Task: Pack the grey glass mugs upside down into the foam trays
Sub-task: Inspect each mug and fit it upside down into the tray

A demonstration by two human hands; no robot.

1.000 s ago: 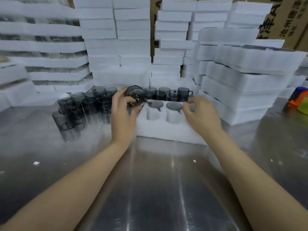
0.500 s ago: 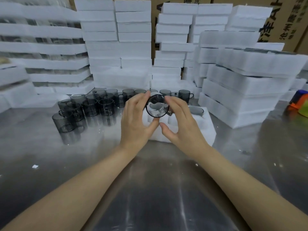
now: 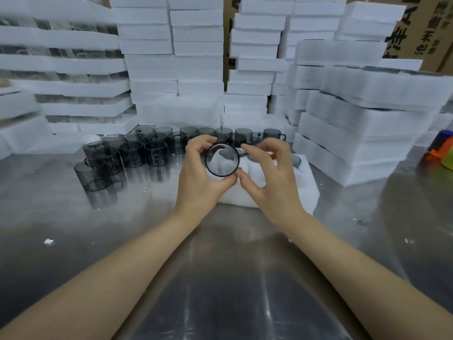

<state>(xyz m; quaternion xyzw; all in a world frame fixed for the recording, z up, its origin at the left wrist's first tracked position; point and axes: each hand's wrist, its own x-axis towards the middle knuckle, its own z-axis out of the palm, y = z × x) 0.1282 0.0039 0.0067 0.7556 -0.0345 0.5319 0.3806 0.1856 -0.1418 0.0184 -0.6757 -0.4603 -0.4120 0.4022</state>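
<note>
My left hand (image 3: 196,177) grips a grey glass mug (image 3: 221,159) by its side, its round mouth turned toward me, just above the near left part of a white foam tray (image 3: 304,192). My right hand (image 3: 267,173) hovers at the mug's right, forefinger and thumb curved beside the rim and handle; no firm hold shows. One mug (image 3: 295,160) sits in the tray's far right pocket, and my hands hide the other pockets. Several loose mugs (image 3: 132,153) stand upright on the steel table (image 3: 232,278), left of and behind the tray.
Tall stacks of white foam trays (image 3: 171,57) wall the back and the right (image 3: 362,133) of the table. Brown cardboard boxes (image 3: 429,28) stand behind them. An orange and green object (image 3: 438,153) lies at the far right edge. Foam crumbs (image 3: 49,241) dot the table.
My left hand carried the mug from the left to above the tray and turned its mouth toward me. My right hand left the tray, closed on the mug, then loosened beside it.
</note>
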